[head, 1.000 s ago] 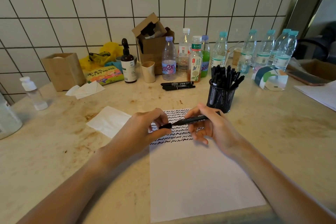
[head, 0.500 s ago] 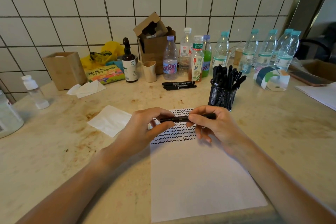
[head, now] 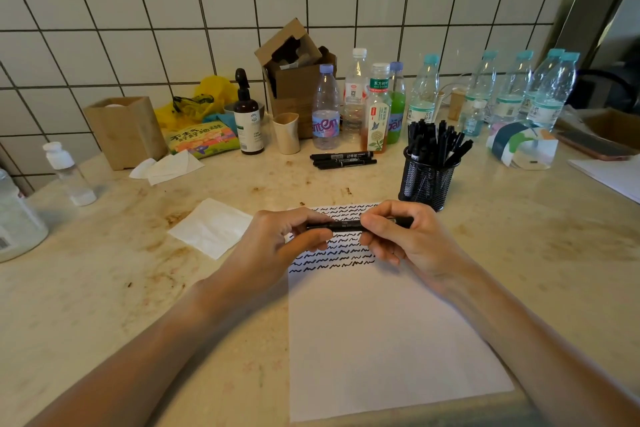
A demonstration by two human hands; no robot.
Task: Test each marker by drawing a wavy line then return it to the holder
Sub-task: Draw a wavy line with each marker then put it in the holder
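Marker now level above paper, formerly tilted. Left hand and right hand closer together, cap end pressed onto marker.

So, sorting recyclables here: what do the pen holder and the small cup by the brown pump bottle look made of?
Pen holder: looks like black metal wire mesh, matte; its see-through grid shows the markers inside. Cup: plain beige, matte and opaque, perhaps plastic or a fibre composite; unclear.

Black wire-mesh metal holder, matt white paper, stained polished stone counter, glossy wall tiles
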